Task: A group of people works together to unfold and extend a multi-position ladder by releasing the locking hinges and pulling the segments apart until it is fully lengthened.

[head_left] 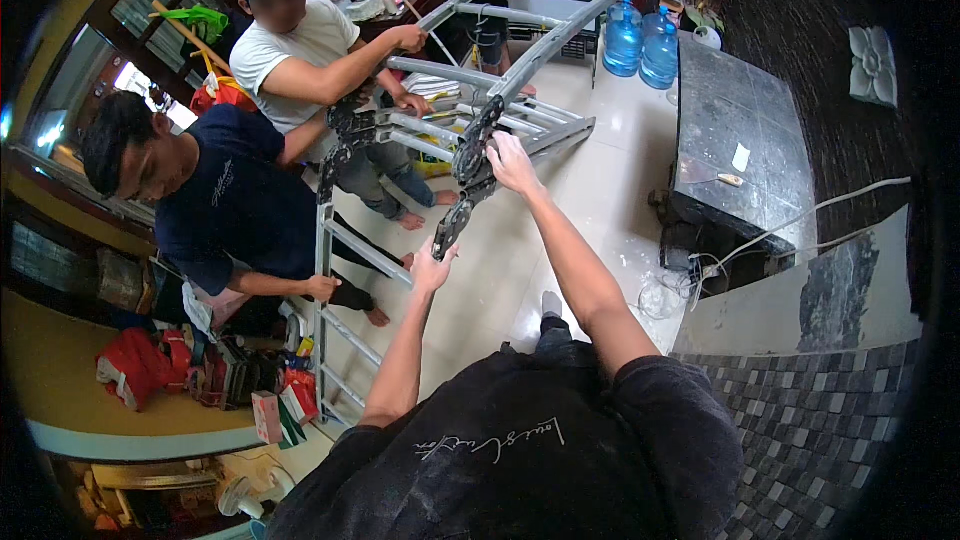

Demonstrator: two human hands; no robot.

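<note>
Hands gripped the half-folded ladder (480, 90) held above the floor (560, 230), right hand (512, 162) clamped on its black hinge (470, 155), left hand (432, 268) closed on the lower rail end (450, 228), two other people steadying it.

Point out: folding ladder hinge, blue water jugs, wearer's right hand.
ladder hinge (470, 155), head view, on the black joint plate.
blue water jugs (622, 40), head view, left jug's body.
right hand (512, 162), head view, back of hand.
</note>
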